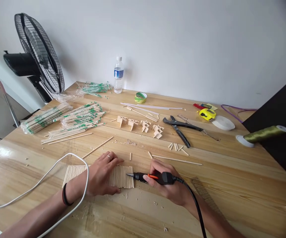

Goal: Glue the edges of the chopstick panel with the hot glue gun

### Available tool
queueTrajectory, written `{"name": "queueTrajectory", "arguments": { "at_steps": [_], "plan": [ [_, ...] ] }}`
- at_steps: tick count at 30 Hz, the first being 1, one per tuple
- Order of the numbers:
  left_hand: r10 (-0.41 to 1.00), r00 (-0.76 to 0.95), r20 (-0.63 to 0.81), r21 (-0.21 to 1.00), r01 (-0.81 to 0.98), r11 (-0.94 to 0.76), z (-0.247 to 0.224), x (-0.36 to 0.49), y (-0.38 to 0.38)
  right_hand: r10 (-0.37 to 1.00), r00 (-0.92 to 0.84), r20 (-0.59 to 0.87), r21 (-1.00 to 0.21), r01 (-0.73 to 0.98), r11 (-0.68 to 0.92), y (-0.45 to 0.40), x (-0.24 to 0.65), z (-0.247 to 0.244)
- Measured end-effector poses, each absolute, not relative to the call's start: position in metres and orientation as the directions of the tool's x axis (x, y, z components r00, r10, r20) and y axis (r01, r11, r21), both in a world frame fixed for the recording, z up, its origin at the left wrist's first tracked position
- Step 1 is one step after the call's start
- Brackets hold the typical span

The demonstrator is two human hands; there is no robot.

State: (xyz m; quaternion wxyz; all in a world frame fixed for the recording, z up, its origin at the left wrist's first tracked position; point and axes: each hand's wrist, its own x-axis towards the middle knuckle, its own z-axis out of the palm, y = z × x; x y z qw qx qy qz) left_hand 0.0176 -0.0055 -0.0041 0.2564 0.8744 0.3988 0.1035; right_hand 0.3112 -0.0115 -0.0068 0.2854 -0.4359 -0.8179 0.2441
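Black cord, cropped below; right grip around dark tool; open left hand over half-hidden stick row.

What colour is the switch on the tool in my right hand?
Orange, on the black tool, best seen in the head view.

Pale wooden stick panel flat on the tabletop, black corded tool tilted, tip at its surface.
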Motion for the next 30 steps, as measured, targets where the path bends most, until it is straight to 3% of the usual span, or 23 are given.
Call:
{"name": "queueTrajectory", "arguments": {
  "at_steps": [7, 13, 20, 25, 30],
  "plan": [
    [0.814, 0.557, -0.166, 0.588, 0.719, -0.372, 0.002, 0.018, -0.017, 0.820, -0.394, 0.416, -0.553, 0.606, 0.572, -0.022, 0.305, 0.010],
    [0.804, 0.565, -0.188, 0.724, 0.632, -0.276, 0.018, 0.005, 0.006, 0.791, -0.340, 0.509, -0.466, 0.663, 0.585, -0.034, 0.313, 0.033],
    [0.824, 0.528, -0.206, 0.828, 0.543, -0.141, 0.001, 0.004, 0.026, 0.730, -0.322, 0.603, -0.392, 0.677, 0.623, -0.016, 0.312, 0.059],
    [0.836, 0.514, -0.189, 0.856, 0.503, -0.116, 0.002, 0.000, 0.009, 0.730, -0.341, 0.593, -0.396, 0.666, 0.633, -0.018, 0.303, 0.093],
    [0.842, 0.521, -0.141, 0.858, 0.489, -0.159, 0.004, 0.001, 0.001, 0.812, -0.363, 0.458, -0.455, 0.689, 0.564, -0.048, 0.304, 0.103]
  ]
}}
